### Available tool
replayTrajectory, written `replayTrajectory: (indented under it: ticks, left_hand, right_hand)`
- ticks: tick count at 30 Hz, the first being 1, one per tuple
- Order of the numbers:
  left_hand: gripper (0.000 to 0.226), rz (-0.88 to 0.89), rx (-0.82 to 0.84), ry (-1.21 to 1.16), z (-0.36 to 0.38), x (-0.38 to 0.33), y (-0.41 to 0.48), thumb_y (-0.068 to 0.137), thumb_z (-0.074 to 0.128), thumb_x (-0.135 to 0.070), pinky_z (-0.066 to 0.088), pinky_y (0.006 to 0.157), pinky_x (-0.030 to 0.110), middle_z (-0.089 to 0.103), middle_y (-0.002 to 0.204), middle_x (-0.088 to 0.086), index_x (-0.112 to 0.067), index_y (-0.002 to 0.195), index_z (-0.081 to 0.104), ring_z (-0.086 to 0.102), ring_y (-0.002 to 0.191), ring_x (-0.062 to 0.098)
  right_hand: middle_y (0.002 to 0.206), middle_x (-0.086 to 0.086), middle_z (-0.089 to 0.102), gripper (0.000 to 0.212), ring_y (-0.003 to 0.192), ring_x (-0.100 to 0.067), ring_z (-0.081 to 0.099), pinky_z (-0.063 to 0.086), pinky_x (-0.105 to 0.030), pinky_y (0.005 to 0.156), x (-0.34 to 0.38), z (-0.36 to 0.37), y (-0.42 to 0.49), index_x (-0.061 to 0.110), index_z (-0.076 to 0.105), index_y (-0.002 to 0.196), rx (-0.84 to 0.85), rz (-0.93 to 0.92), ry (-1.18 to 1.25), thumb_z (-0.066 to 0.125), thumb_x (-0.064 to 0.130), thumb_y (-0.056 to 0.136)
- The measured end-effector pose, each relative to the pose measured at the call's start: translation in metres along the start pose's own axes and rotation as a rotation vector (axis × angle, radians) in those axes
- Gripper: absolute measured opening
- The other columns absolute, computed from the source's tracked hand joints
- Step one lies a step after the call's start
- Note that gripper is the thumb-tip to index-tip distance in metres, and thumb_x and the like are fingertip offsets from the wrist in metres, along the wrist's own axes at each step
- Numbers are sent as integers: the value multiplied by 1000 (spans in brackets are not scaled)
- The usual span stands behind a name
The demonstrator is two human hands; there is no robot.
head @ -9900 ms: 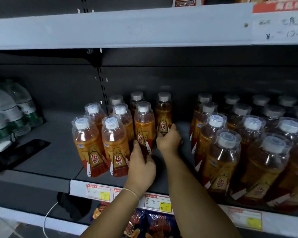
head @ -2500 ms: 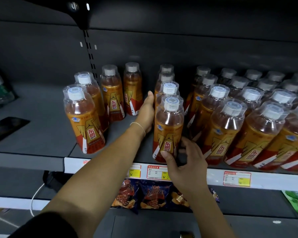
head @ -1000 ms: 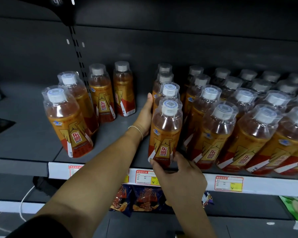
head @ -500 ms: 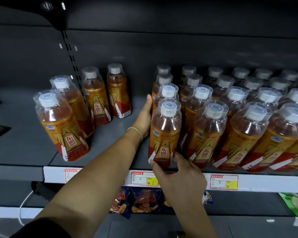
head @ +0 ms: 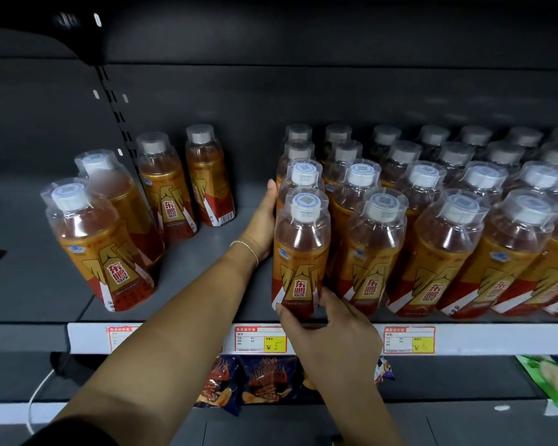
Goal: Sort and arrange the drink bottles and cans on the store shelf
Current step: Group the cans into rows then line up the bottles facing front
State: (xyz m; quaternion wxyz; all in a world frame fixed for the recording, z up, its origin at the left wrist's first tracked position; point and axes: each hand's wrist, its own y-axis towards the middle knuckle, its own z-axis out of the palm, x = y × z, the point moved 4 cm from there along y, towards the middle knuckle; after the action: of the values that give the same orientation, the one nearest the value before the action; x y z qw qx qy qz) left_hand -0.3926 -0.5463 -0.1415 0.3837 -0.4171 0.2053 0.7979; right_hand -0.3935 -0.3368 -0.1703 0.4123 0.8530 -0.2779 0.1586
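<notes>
Amber drink stock with clear over-caps and orange-and-red labels. The front bottle of the leftmost column stands at the front edge of the shelf, touching the packed block to its right. Its base is pinched by the right hand, thumb at the left and fingers curled round the right side, judged so that it can be squared to the edge with the label forward. The left hand is laid flat, fingers straight, against the column's left flank, judged to be a guide that keeps the row in line. Four loose bottles are left well apart at the left. Compared with ten seconds earlier, the left cluster is reduced to four and one column has been added to the block. Over the last half second both hands are unmoved.
</notes>
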Motion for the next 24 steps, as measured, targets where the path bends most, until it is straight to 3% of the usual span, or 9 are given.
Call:
replayTrajectory:
  ticks: [2,4,6,10,15,18,21,22,24]
  left_hand:
    - [67,-12,-14,57,-3,1,1,104,19,-50,57,71,23,48,118,12,3,145,30,47,107,17]
    - [58,-39,-64,101,-4,-2,2,101,23,-57,56,75,24,64,112,9,-21,120,65,61,105,10]
    - [60,-54,-110,132,-3,-5,2,99,25,-60,56,76,25,75,101,1,-33,94,79,70,95,10]
    - [67,-52,-139,111,-1,-2,1,99,22,-61,56,78,27,75,98,-1,-28,93,80,71,91,12]
    - [68,-19,-296,51,-4,5,-14,97,26,-63,38,109,49,60,131,17,-14,140,48,57,122,33]
    - [64,34,-281,27,5,10,-33,99,28,-59,45,103,44,63,127,15,-14,135,54,60,118,30]
    - [53,77,-201,34,12,21,-53,101,30,-52,56,80,30,71,115,8,-21,112,72,68,106,21]
    - [49,99,-194,49,12,22,-57,102,33,-50,57,78,29,71,115,6,-23,114,72,68,106,19]
    - [43,135,-216,94,12,21,-58,102,37,-46,54,91,33,66,126,3,-25,134,58,64,114,19]
  right_hand:
    - [74,7,72,58,67,-15,68,49,-23,58,-1,-1,0,17,77,88,7,2,4,63,70,69]
    - [74,8,72,56,67,-14,68,48,-22,59,-4,-2,1,18,77,87,16,20,2,68,69,67]
    - [74,8,72,56,68,-15,68,47,-23,59,-5,-2,1,19,77,87,28,31,-12,69,70,65]
    - [72,8,72,56,66,-15,69,43,-21,59,-5,-4,2,20,76,85,22,24,-21,70,71,64]
    - [73,4,74,57,62,-17,69,51,-24,56,-5,-5,-4,16,78,89,5,6,-13,71,67,66]
    - [74,4,74,56,63,-16,69,50,-24,57,-5,-6,-4,16,78,90,20,12,1,71,67,67]
    - [75,4,75,56,65,-16,70,52,-25,58,-6,-6,-2,16,79,91,30,16,18,70,67,69]
    - [76,4,75,56,66,-16,70,53,-26,59,-6,-6,-2,15,79,91,30,13,25,69,67,70]
    - [77,4,75,59,67,-16,70,53,-26,60,-6,-6,-2,15,79,92,33,8,28,64,69,73]
